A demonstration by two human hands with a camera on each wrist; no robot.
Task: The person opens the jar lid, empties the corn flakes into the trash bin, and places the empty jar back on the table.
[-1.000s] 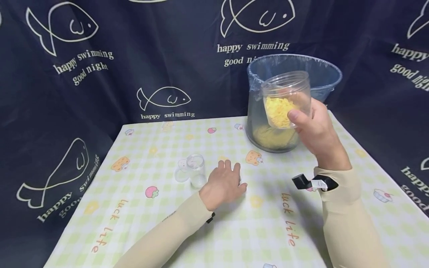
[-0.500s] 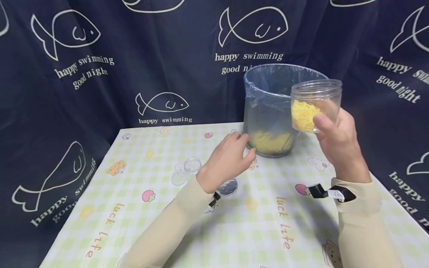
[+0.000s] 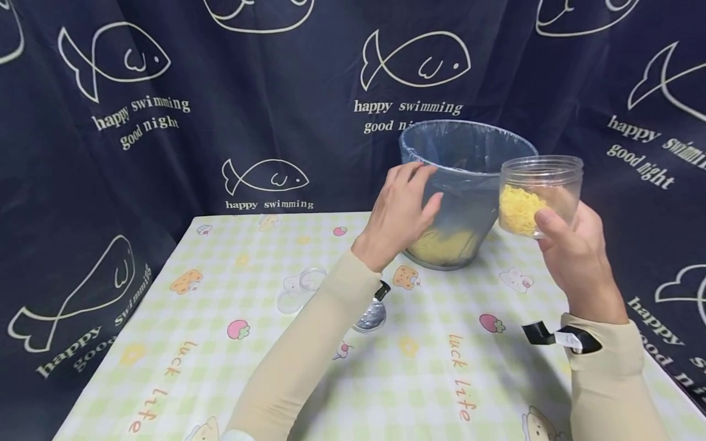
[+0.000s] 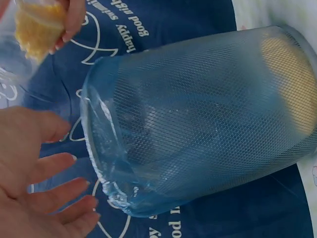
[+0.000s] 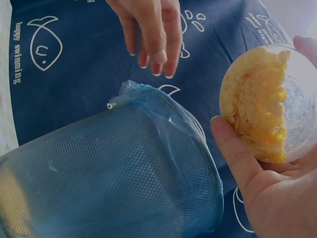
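My right hand [image 3: 587, 263] grips a clear plastic jar [image 3: 543, 166], its thumb across the near side. Yellow shreds [image 3: 518, 208] fill part of the jar, heaped to one side. Left of it stands a mesh waste bin [image 3: 474, 205] with a blue plastic liner folded over its rim. Something yellow [image 4: 292, 82] shows through the mesh at the bin's bottom. My left hand [image 3: 398, 205] is raised beside the bin's rim, fingers spread and slightly bent, holding nothing. In the left wrist view a gap separates its fingertips from the liner [image 4: 101, 129].
Behind the left forearm lies a round silver-topped piece [image 3: 371, 317] on the checked tablecloth [image 3: 419, 386]. Farther left are a small clear container [image 3: 312, 278] and a clear disc [image 3: 292, 301], partly overlapping in view. A dark curtain [image 3: 331, 61] hangs behind the table.
My left hand has risen from over the silver-topped piece to the bin's rim, uncovering that piece. My right hand has carried the jar rightward, from in front of the bin to its side.
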